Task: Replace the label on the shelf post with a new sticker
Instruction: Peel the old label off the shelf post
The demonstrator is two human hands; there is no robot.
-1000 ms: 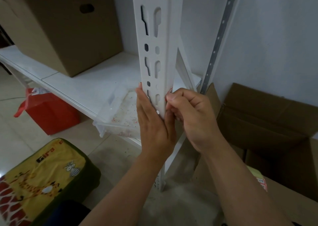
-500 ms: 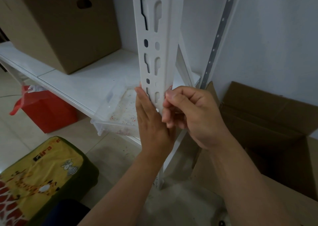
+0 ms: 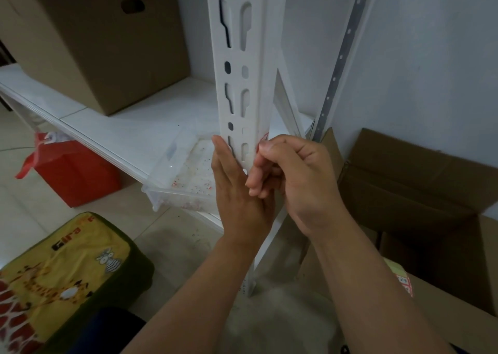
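Pale floor tiles (image 3: pixel 24 219) run along the left edge, under a white shelf board (image 3: pixel 113 135) that crosses toward ten o'clock. At seven o'clock lies a yellow giraffe-print cushion (image 3: pixel 62 278); above it, at nine o'clock, a red bag (image 3: pixel 72 173) sits below the board. A closed cardboard box (image 3: pixel 102 38) stands on the board at eleven o'clock. Just left of centre a clear plastic tray (image 3: pixel 175 176), speckled with red bits, overhangs the board's front edge.

At the centre the white slotted shelf post (image 3: pixel 239 79) rises to twelve o'clock. The left hand (image 3: pixel 237 192) lies flat along the post's front face, fingers straight and pressed to the metal. The right hand (image 3: pixel 296 181), touching it on the right, has its fingers curled at the post's right edge, thumb tip (image 3: pixel 265 147) against the corner; whether it pinches anything cannot be told. Just above that thumb a sliver of a red-printed label (image 3: pixel 264 137) shows on the post's side face.

A perforated grey metal strip (image 3: pixel 339 57) climbs the wall at one o'clock. An open cardboard box (image 3: pixel 420 181) fills three to four o'clock.
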